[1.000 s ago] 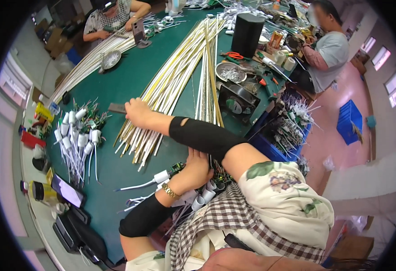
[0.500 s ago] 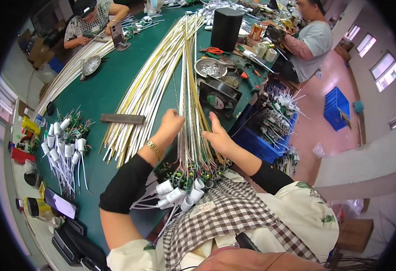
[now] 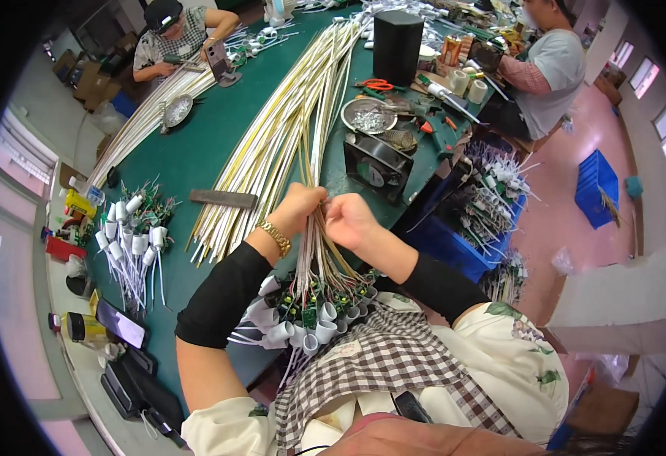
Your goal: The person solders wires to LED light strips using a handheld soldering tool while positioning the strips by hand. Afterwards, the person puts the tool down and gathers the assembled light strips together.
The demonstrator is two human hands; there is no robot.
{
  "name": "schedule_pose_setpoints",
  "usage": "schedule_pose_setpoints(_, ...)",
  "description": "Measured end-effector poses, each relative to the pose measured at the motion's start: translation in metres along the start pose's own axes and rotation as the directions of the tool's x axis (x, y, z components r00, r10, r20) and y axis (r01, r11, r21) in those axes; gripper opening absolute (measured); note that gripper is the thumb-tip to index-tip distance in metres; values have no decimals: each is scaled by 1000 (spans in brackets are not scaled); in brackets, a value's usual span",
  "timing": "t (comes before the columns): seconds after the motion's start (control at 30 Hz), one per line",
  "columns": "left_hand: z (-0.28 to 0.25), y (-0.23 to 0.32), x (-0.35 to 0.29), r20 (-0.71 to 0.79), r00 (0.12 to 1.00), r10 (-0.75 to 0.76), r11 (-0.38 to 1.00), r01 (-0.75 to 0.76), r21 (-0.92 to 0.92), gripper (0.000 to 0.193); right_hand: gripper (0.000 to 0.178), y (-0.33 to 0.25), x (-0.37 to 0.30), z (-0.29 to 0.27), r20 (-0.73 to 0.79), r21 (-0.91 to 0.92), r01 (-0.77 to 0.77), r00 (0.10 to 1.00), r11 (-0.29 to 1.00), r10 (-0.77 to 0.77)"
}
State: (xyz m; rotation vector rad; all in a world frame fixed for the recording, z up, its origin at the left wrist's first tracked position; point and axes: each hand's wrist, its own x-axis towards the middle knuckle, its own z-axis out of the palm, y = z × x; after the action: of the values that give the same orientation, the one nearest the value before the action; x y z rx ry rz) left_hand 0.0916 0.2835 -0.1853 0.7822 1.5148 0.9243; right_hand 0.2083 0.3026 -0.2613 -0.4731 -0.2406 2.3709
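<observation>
My left hand (image 3: 299, 207), with a gold watch at its wrist, is closed against a bundle of long thin white and yellow strips (image 3: 314, 239). Right beside it, my right hand (image 3: 350, 221) is curled with its fingertips drawn in at the bundle's right side. Anything small pinched there is hidden. Between the hands the bundle narrows; nearer my body it fans out into coloured wires, small green circuit boards (image 3: 308, 312) and white cylindrical sockets (image 3: 280, 331). Beyond the hands the strips run over a larger spread of strips (image 3: 272, 144) on the green table.
A dark bar (image 3: 223, 199) lies across the spread strips. Left of it is a pile of socketed boards (image 3: 131, 235). To the right are a black fan (image 3: 378, 169), a metal dish (image 3: 368, 115) and a blue crate (image 3: 477, 254) of boards. Two people work at the far side.
My hands have come together at the bundle. The right one has gone from spread fingers to curled, and the strips between them are now gathered narrower. The view has shifted slightly.
</observation>
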Motion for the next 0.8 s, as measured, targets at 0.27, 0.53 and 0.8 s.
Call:
schedule_pose_setpoints(0.27,-8,-20,5,-52,970,239,959,-227,168,13,56,-23,-62,29,126,-316,-5,991,949,47)
schedule_pose_setpoints(0.53,-10,-2,-66,-86,920,383,700,-228,676,24,45,-28,14,82,-133,-629,147,947,763,-292)
schedule_pose_setpoints(0.8,-64,8,-56,2,851,525,670,-415,615,35,14,-51,74,90,140,-213,58,990,975,-29)
